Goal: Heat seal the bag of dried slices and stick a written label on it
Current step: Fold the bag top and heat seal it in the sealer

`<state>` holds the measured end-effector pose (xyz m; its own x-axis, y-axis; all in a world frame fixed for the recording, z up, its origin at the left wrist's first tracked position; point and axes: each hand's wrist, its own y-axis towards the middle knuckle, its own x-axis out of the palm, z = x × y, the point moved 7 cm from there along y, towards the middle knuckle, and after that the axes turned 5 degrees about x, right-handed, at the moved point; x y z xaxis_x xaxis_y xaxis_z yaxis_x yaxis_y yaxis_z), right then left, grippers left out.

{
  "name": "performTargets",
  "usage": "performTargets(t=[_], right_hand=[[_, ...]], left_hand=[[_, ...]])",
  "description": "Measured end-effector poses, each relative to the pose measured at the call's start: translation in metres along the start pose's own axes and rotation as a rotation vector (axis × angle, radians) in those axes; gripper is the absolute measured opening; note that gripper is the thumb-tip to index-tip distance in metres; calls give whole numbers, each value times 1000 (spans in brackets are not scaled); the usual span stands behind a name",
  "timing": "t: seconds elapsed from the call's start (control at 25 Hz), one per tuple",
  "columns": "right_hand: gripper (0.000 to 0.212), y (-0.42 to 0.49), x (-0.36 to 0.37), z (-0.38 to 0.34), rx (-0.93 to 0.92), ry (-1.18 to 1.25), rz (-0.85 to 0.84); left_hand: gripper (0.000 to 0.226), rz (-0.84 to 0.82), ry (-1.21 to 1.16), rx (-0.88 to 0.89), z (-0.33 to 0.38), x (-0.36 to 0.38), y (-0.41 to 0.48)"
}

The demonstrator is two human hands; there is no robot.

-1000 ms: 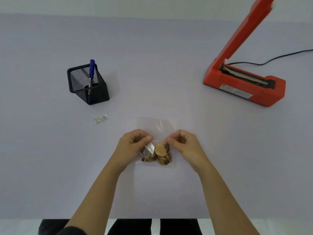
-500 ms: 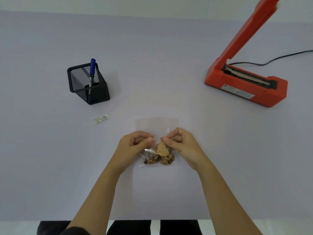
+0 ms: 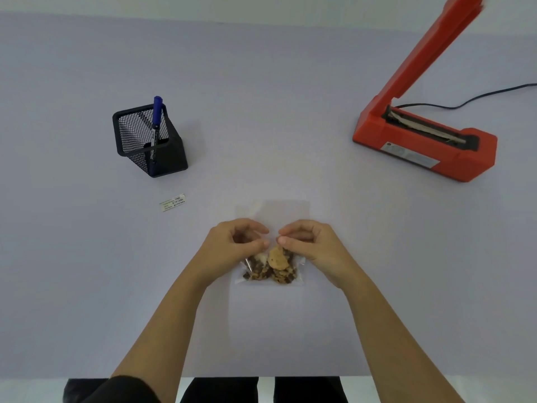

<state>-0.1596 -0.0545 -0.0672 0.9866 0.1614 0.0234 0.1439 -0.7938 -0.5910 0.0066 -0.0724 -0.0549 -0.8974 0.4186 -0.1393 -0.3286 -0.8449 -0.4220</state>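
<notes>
A clear plastic bag (image 3: 273, 209) lies flat on the table in front of me, with brown dried slices (image 3: 271, 267) bunched at its near end. My left hand (image 3: 232, 245) and my right hand (image 3: 311, 245) pinch the bag's middle, thumbs almost touching above the slices. The bag's empty far end reaches beyond my fingers. A small white label (image 3: 173, 202) with dark writing lies on the table to the left. The red heat sealer (image 3: 424, 144) stands at the right with its arm raised.
A black mesh pen holder (image 3: 148, 144) with a blue marker (image 3: 156, 120) stands at the left, behind the label. The sealer's black cable (image 3: 476, 98) runs off to the right edge. The table's near edge is just below my forearms.
Both hands have drawn closer together over the bag's middle. The slices have been pressed down toward the bag's near end.
</notes>
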Motion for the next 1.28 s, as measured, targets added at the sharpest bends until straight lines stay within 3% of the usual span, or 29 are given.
performTargets(t=[0.48, 0.64, 1.04, 1.28], right_hand=[[9, 3, -9, 5, -37, -70, 4], [9, 3, -5, 3, -71, -112, 7], [13, 3, -6, 0, -41, -28, -29], [13, 4, -8, -3, -54, -55, 2]], left_hand=[[6, 23, 143, 18, -6, -7, -5], [20, 11, 59, 11, -3, 3, -5], [8, 89, 96, 27, -6, -8, -7], [14, 107, 114, 18, -8, -8, -9]])
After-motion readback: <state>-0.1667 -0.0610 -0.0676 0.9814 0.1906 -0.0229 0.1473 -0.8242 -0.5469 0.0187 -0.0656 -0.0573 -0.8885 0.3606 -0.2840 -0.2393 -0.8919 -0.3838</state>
